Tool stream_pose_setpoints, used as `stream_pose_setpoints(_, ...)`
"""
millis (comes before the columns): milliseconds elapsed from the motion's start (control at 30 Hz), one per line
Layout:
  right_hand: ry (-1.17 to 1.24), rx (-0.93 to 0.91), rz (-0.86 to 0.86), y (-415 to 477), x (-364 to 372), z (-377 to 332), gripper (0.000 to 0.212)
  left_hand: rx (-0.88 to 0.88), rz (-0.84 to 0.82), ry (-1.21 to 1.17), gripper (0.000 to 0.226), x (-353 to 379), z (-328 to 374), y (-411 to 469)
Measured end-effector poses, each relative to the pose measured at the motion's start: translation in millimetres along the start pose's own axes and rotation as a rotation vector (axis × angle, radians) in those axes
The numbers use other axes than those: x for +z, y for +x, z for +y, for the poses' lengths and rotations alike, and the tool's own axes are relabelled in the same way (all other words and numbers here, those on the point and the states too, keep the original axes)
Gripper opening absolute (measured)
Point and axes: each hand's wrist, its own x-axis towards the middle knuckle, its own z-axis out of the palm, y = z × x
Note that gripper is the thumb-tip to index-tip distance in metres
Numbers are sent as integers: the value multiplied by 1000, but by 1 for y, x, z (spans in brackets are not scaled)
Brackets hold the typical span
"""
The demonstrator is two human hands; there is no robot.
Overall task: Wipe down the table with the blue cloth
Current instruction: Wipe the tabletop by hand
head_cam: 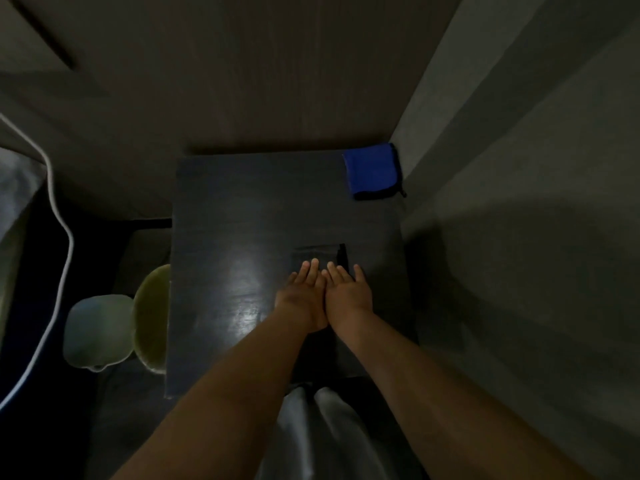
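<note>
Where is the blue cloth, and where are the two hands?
folded blue cloth [372,169], head view, middle of its top face.
left hand [304,294], head view, its back.
right hand [348,292], head view, its back.

Lying left of the dark furniture: 2 rounded pale cushions, 1 bluish, 1 yellowish-green, touching each other. Curving down the left edge, a white cord. Standing right, a plain grey wall.

A folded blue cloth with a dark edge lies flat on the far right corner of the dark, glossy table, against the wall.
</note>
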Motion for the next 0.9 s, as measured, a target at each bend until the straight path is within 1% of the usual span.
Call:
stream_pose_setpoints(67,9,7,0,-2,1,7,73,13,-2,6,89,-2,7,2)
stream_pose_setpoints(200,15,34,-23,-3,7,23,74,34,-11,4,90,-6,22,8)
stream_pose_setpoints(267,25,48,-21,-3,10,31,70,45,-13,2,90,-9,30,12)
stream_pose_setpoints(400,27,68,-28,-5,16,47,73,57,-28,0,89,-13,45,19)
stream_pose_setpoints(733,54,78,-69,-11,21,87,67,87,-38,-18,91,-20,79,35)
stream_pose_setpoints(900,77,63,-29,-14,23,101,59,95,-34,-49,92,-23,88,39)
